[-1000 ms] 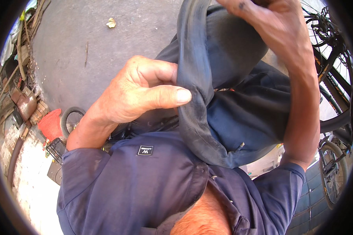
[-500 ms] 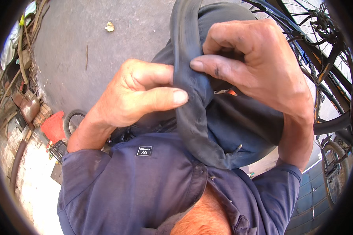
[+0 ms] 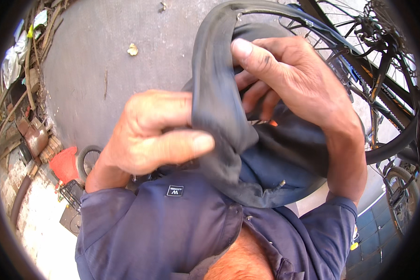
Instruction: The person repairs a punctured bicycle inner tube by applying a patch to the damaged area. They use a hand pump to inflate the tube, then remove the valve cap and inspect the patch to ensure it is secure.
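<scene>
A long black rubber inner tube (image 3: 214, 79) hangs in a loop over my dark trousers (image 3: 303, 149), with its valve (image 3: 281, 184) near my chest. My left hand (image 3: 154, 130) is closed on the tube's left side, thumb over it and index finger partly hidden behind it; it is blurred. My right hand (image 3: 284, 79) holds the tube higher up at its right edge, thumb on it, the other fingers curled beside and below.
A bicycle (image 3: 375, 65) with spoked wheel and cogs is close on my right, another wheel (image 3: 401, 196) below it. On the left are sticks (image 3: 42, 37), a red cloth or bag (image 3: 63, 163), a small wheel (image 3: 88, 158) and bricks (image 3: 46, 142) along the edge of grey pavement (image 3: 93, 56).
My right hand has come down from the top onto the tube. My left hand and the tube have shifted left, with the left hand also a little lower in the picture.
</scene>
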Tool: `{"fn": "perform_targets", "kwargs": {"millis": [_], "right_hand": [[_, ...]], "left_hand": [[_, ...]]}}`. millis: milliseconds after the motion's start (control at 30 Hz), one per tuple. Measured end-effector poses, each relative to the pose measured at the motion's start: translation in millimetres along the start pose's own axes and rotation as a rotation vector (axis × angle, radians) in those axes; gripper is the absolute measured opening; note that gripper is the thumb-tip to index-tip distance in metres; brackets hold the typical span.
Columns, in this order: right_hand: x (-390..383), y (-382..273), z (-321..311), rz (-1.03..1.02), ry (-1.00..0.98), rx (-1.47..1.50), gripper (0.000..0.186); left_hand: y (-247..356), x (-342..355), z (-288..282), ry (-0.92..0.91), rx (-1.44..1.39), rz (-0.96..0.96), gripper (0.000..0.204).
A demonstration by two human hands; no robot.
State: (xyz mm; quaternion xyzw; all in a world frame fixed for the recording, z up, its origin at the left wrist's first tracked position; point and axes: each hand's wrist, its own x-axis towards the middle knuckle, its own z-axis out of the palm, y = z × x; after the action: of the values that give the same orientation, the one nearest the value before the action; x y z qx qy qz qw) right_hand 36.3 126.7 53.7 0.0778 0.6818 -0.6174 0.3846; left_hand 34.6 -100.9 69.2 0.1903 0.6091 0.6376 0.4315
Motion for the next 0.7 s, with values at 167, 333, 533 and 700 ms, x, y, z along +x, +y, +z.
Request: {"fn": "perform_targets", "kwargs": {"millis": [167,333,533,700], "right_hand": [[4.8,14.5,18.1,0.055,0.003,0.668,0.061],[13.9,10.9,13.8,-0.218,0.009,1.22,0.049],[18.6,18.3,-12.2,-0.254,0.419,1.225,0.025],[13.3,17.5,-22.3,-0.351,0.567,1.204,0.02]], "left_hand": [[8.1,5.3,8.6,-0.239,-0.042,0.315,0.017],[12.5,3.5,29.6,-0.322,-0.181,0.487,0.019],[-0.2,-3.8,28.5,-0.358,-0.239,0.547,0.024],[-5.3,-3.4,-29.3,-0.544,0.088,0.211,0.036]]}}
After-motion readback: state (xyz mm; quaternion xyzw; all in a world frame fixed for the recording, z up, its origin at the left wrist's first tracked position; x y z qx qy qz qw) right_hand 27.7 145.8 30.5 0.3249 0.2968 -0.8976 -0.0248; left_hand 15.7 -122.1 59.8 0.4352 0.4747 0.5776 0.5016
